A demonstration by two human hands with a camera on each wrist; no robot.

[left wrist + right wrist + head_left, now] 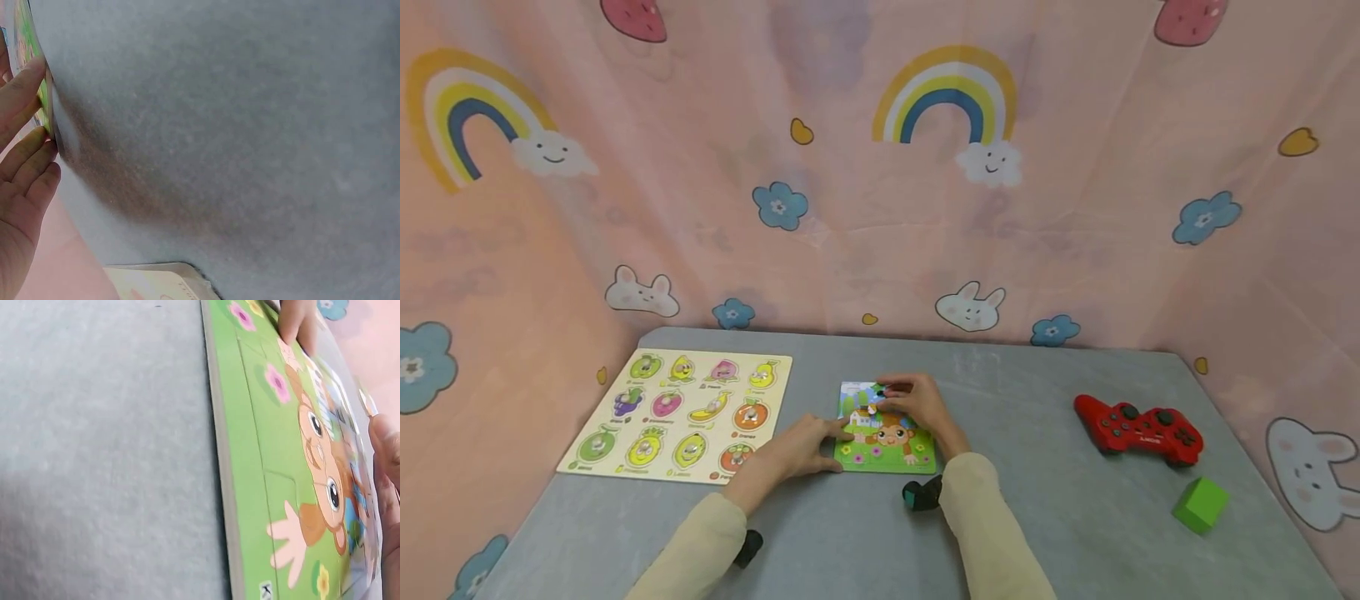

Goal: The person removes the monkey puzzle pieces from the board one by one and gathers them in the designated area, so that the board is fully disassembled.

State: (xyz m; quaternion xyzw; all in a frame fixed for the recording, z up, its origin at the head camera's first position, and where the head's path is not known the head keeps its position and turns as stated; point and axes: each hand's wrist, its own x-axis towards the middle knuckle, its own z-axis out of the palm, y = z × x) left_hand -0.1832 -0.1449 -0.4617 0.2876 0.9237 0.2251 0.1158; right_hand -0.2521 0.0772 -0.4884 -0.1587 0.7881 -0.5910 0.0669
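A small jigsaw puzzle board (880, 463) with a cartoon monkey on green lies on the grey table. My left hand (797, 448) is at its left side; in the left wrist view, fingers (34, 147) touch the board's edge and another reaches over its face. Over the board's upper right is my right hand (923, 404). In the right wrist view it pinches a small, pale-edged puzzle piece (367, 402), tilted up from the board; the piece's picture cannot be made out. The right fingers hide part of the board's top in the head view.
To the left lies a cream fruit puzzle board (658, 474), its near right corner behind my left forearm. A red game controller (1138, 429) and a green block (1201, 505) are on the right. A patterned pink cloth (865, 250) hangs behind the table.
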